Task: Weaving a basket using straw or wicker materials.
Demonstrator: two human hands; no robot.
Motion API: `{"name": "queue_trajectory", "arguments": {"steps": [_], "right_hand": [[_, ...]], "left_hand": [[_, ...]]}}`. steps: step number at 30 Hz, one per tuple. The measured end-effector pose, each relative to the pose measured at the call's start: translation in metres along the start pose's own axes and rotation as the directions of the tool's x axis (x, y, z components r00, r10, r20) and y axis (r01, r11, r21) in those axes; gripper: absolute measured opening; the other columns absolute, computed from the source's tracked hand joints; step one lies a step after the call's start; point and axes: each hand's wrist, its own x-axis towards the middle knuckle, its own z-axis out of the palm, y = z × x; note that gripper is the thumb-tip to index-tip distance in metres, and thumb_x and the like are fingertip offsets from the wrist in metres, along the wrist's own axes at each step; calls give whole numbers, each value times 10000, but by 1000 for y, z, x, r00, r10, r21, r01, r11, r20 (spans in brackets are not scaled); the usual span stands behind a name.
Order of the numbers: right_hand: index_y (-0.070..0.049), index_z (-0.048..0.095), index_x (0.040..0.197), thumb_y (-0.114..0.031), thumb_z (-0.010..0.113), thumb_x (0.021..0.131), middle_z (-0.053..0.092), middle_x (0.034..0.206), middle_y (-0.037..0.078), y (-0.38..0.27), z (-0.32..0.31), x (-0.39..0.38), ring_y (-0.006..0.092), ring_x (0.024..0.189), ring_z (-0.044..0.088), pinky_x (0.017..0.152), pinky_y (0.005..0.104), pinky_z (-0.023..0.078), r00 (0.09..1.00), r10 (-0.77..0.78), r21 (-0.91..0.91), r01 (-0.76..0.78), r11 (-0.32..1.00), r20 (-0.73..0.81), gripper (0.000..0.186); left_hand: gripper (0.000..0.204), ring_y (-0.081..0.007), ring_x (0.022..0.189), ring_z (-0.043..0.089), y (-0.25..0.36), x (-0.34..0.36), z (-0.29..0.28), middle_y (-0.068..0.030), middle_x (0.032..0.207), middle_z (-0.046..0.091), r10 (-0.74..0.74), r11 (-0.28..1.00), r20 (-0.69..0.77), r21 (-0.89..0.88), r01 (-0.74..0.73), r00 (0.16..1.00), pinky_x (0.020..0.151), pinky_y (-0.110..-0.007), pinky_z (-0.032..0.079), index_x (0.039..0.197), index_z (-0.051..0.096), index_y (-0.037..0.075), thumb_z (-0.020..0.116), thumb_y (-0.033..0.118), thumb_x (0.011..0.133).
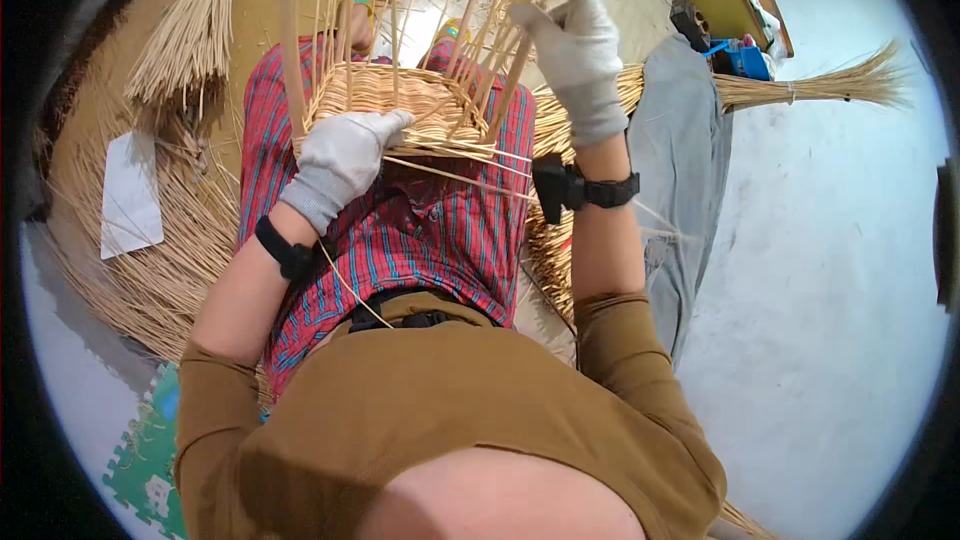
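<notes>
Tan woven wicker basket (422, 92) sitting on red-plaid lap (480, 230), between hands. Left white-gloved hand (345, 153) gripping near-left edge; right white-gloved hand (580, 52) hovering beside upright stakes (512, 80), fingers half-curling, grip unclear.

One fisheye view looked steeply down from the wearer's head, out over the brown top (450, 380) and lap (410, 265). The top sat nearest; the left hand (343, 162) and right hand (580, 58) were farther off, with floor (820, 340) spreading around.
</notes>
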Motion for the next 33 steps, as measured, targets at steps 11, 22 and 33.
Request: {"name": "queue_trajectory", "arguments": {"steps": [11, 22, 33], "right_hand": [[-33, 713, 1081, -282, 572, 1040, 658, 656, 58, -12, 137, 27, 147, 624, 621, 613, 320, 508, 973, 228, 175, -222, 959, -17, 290], [-34, 751, 1029, -294, 564, 968, 745, 774, 117, 62, 195, 32, 219, 656, 663, 666, 385, 535, 798, 602, 133, -598, 790, 12, 326], [46, 711, 1036, -297, 593, 1036, 716, 792, 106, -20, 14, -101, 158, 672, 668, 615, 327, 560, 367, 573, 196, -920, 339, 733, 363]], "left_hand": [[695, -240, 1276, 539, 30, -12, 16, -34, 1242, 620, 0, 919, -177, 388, 70, 984, 1145, -571, 380, 1403, 638, 276, 826, 249, 735], [268, -256, 952, 615, 45, 14, 46, -67, 976, 633, 111, 975, -256, 215, -55, 960, 871, -441, 466, 1136, 695, 149, 644, 214, 881], [280, -295, 974, 667, 39, 18, 41, -78, 1010, 653, 118, 978, -148, 187, -90, 982, 765, -443, 532, 1181, 686, 174, 607, 177, 912]]}}
